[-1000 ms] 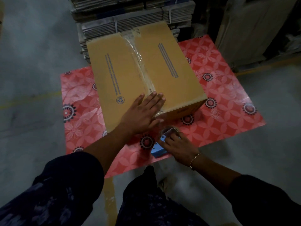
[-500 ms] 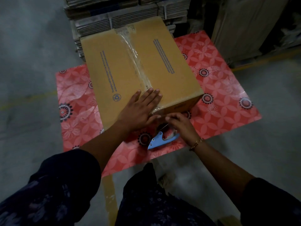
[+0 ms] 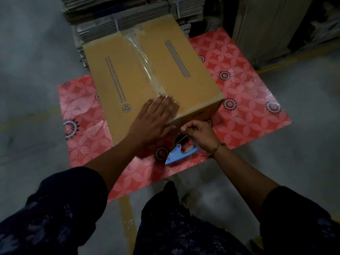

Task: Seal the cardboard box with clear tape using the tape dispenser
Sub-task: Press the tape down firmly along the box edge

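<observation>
A brown cardboard box (image 3: pixel 128 74) lies on a red flowered mat (image 3: pixel 248 100). A strip of clear tape (image 3: pixel 145 61) runs along its centre seam down to the near edge. My left hand (image 3: pixel 154 122) lies flat, fingers spread, on the near end of that seam and over the box edge. My right hand (image 3: pixel 199 133) is just below the near edge, with its fingertips pinched on the thin tape strand that leads down. The blue tape dispenser (image 3: pixel 176 157) lies on the mat under that hand, not held.
Bundles of flattened cardboard (image 3: pixel 128 17) are stacked right behind the box. Tall cardboard sheets (image 3: pixel 266 24) stand at the back right. Grey concrete floor (image 3: pixel 27 52) surrounds the mat. My knees are at the mat's near edge, next to a cardboard strip (image 3: pixel 127 218).
My right hand let go of the dispenser, which now lies on the mat, and rose to the box's near edge to pinch the tape. My left hand stayed pressed on the seam.
</observation>
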A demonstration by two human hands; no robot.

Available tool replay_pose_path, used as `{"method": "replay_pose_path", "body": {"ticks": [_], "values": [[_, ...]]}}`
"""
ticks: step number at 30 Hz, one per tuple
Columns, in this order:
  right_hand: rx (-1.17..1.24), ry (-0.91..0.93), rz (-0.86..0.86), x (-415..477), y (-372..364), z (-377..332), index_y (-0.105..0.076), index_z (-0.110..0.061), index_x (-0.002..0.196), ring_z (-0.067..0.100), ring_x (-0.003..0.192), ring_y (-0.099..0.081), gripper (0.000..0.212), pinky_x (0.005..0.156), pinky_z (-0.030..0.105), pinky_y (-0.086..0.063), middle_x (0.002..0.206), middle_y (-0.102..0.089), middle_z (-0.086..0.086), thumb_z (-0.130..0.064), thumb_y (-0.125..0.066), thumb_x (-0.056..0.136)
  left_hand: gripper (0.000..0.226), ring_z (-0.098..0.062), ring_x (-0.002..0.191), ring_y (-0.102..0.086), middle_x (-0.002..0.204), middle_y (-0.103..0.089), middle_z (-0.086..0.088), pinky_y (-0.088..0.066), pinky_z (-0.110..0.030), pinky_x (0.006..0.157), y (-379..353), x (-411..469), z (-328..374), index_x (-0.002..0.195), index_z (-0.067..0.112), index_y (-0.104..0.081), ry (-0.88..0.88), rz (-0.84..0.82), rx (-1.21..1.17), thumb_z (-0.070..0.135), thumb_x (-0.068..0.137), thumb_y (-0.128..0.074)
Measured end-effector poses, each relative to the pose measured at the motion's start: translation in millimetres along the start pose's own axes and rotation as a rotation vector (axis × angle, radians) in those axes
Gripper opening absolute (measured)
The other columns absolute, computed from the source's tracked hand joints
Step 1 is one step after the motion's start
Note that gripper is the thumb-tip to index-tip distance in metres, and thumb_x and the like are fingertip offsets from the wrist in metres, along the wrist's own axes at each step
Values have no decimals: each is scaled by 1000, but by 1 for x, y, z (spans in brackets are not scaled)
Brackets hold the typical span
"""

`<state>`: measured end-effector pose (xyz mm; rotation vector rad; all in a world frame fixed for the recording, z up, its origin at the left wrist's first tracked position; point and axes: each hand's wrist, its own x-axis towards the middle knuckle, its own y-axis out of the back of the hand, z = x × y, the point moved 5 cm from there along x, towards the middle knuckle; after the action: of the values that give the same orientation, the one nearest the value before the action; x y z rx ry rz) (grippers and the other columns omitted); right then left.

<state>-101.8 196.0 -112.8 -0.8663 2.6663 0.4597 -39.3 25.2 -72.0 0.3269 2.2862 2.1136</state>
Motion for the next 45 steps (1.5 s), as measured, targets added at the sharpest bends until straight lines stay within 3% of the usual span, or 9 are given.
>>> {"method": "replay_pose_path", "body": {"ticks": [5,9,13,21,28,34,39,42,45], "values": [[-13,1,23,4,-2,2,-66,-22,74,1,69,-62,23,73,25,-51,75,-68,-9,-5,-67,89,39,-33,135,-49,142,-57,-13,-39,-48,109,6,-13,12,134,18,-57,-278,277,72,33,98,-62],[-18,-3,17,5,-3,1,-68,-20,77,-8,47,-57,15,50,16,-44,69,-66,-8,-11,-70,89,31,-30,117,-53,127,-51,-9,-42,-46,96,11,-23,15,121,24,-62,-423,371,80,12,93,-59],[-25,-9,20,6,-3,1,-68,-18,79,-5,45,-57,10,44,18,-44,72,-67,-3,-16,-73,88,33,-28,106,-50,110,-58,-7,-37,-45,89,10,-23,15,118,26,-57,-419,360,132,14,88,-63],[-77,-22,108,11,-8,2,-73,-9,84,28,82,-72,9,69,46,-60,89,-75,14,-18,-74,86,17,-27,104,-50,105,-56,-6,-38,-46,88,10,-18,13,106,23,-69,-357,321,138,17,94,-58],[-146,-53,183,14,-14,5,-72,-24,77,21,76,-73,23,73,47,-58,79,-76,1,-47,-71,73,35,-31,104,-49,110,-50,-8,-43,-48,88,6,-14,9,127,21,-68,-266,271,112,24,92,-62],[-234,-28,287,10,-15,0,-73,-20,79,20,73,-70,19,73,47,-56,76,-76,1,-39,-72,79,24,-34,104,-50,108,-57,-12,-46,-52,88,1,-12,12,97,16,-66,-310,114,122,35,82,-68],[-257,-36,282,10,-14,0,-70,-27,70,20,79,-70,22,79,46,-55,75,-75,-1,-49,-69,76,39,-39,105,-59,112,-62,-18,-45,-49,91,22,-12,9,109,10,-61,-93,144,-171,46,94,-59],[-361,-52,285,14,-11,-5,-66,-34,69,21,99,-62,28,94,42,-43,79,-73,-8,-61,-61,72,67,-38,142,-43,152,-47,-18,-32,-58,113,15,-15,-1,142,10,-48,263,51,-126,61,100,-40],[-617,-89,289,13,2,-13,-73,-27,81,26,112,-50,18,82,35,-25,93,-74,-2,-43,-65,83,80,-35,154,-25,165,-30,-15,-22,-64,119,1,-14,-6,156,13,-30,392,-98,-60,71,100,-22]]}}
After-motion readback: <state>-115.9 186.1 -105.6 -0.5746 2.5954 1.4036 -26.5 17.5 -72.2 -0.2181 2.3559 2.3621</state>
